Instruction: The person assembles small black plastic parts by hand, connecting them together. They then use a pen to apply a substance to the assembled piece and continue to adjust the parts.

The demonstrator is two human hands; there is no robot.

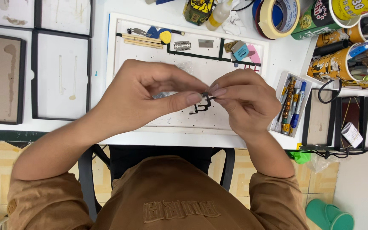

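Both my hands meet over a white work mat (pixel 150 51) on the desk. My left hand (pixel 145 96) and my right hand (pixel 245 100) pinch a small black flex-cable part (pixel 202 104) between thumbs and fingertips, holding it just above the mat. A thin clear plastic piece (pixel 162 94) shows behind my left fingers. Part of the cable hangs down below my fingertips.
Wooden sticks (pixel 138 41), guitar-pick pry tools (pixel 165 35), a razor blade (pixel 182 45) and a small blue box (pixel 240 50) lie at the mat's far edge. A tray of screwdrivers (pixel 292 104) sits right. Tape rolls (pixel 277 17), cans with pens (pixel 333 64), black-framed trays (pixel 60 74) surround it.
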